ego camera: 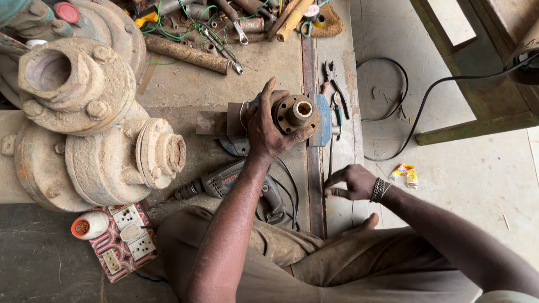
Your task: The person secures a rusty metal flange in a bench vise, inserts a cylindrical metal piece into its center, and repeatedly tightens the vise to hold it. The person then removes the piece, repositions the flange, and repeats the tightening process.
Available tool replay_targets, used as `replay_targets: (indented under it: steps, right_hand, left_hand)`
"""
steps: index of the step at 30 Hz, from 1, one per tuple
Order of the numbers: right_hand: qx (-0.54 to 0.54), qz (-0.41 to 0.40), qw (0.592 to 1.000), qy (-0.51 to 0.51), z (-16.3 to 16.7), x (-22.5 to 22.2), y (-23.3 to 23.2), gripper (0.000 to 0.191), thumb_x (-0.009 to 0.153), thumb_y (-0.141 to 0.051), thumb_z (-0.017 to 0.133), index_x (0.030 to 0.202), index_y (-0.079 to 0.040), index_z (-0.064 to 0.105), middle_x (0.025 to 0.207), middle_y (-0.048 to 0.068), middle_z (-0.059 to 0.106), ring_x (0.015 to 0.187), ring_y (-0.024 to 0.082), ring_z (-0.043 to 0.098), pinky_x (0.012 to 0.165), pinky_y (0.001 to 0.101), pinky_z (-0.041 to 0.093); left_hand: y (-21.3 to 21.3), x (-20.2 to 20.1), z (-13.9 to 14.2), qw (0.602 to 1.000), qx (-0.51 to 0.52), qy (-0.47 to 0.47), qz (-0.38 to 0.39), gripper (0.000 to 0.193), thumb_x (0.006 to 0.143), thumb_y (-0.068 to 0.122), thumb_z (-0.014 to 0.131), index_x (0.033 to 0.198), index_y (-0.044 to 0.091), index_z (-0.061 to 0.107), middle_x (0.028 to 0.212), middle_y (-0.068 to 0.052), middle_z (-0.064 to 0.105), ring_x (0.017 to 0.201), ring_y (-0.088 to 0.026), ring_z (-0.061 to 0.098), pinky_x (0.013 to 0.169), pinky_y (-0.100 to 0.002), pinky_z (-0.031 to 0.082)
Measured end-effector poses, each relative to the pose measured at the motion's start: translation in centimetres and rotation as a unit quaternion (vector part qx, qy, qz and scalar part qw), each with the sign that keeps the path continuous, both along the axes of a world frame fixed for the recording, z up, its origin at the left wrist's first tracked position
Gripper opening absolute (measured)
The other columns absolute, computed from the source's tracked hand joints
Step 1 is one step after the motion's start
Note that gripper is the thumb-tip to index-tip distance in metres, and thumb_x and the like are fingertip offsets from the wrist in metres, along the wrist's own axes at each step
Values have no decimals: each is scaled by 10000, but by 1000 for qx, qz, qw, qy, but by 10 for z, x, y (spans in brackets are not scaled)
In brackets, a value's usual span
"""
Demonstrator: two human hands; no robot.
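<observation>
Gripping: rusty round flange part (295, 112), my left hand (266, 126) clamped around it. Right hand (351, 182): fingers curled together, pinching at the metal bar (314, 179). Electric drill (224, 182) lies near.

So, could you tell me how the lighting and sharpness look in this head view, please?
In the head view the light is soft and even daylight, with no harsh glare; the pale floor at right is brightest, the lower-left corner darkest. The left hand gripping the round metal flange part is sharp, as is the right hand. The frame edges bow slightly, as with a wide lens.
</observation>
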State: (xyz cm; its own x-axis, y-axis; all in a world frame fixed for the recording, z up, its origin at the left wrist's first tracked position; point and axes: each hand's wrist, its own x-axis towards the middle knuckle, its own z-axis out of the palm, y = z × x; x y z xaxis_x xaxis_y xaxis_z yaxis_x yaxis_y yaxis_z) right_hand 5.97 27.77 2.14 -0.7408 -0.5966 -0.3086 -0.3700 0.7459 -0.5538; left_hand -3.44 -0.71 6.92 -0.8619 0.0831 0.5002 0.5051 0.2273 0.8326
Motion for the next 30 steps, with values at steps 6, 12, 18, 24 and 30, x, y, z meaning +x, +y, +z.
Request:
replay_targets:
  steps: [6, 12, 18, 24, 30]
  right_hand:
    - [-79, -295, 928, 216, -29, -87, 9, 335, 969, -309, 726, 1112, -7, 750, 1016, 166, 768, 800, 258, 728, 662, 378, 561]
    - [-171, -461, 865, -97, -61, -145, 5, 419, 1027, -387, 669, 1108, 8, 783, 885, 127, 790, 714, 170, 715, 642, 318, 593]
    - [-52, -423, 899, -103, -48, -171, -3, 351, 974, -343, 679, 1136, -44, 763, 874, 148, 768, 669, 216, 708, 609, 345, 613]
    - [-103, -395, 855, -319, -39, -149, 33, 406, 918, -401, 710, 1127, -53, 713, 938, 119, 787, 763, 172, 781, 628, 325, 641]
    - [-56, -363, 917, -154, -57, -150, 35, 389, 914, -396, 756, 1041, -31, 801, 849, 113, 786, 664, 166, 723, 580, 310, 612]
  left_hand:
    - [-2, 0, 3, 1000, -31, -5, 3, 1179, 773, 761, 768, 1602, 63, 304, 1308, -115, 680, 1207, -255, 711, 1057, -418, 569]
    - [-3, 1, 3, 994, -109, -7, 32, 1020, 816, 752, 717, 1536, 87, 435, 1263, -87, 704, 1195, -245, 698, 1122, -467, 428]
    - [-2, 0, 3, 989, -146, -4, 36, 972, 854, 791, 632, 1511, 92, 477, 1275, -97, 693, 1228, -247, 668, 1154, -485, 338]
    - [-4, 3, 1, 989, -140, -11, 43, 943, 848, 780, 645, 1485, 98, 505, 1288, -78, 705, 1219, -234, 676, 1165, -474, 357]
    - [-2, 3, 7, 988, -147, -5, 43, 914, 834, 739, 680, 1462, 94, 521, 1288, -89, 702, 1214, -245, 673, 1140, -472, 348]
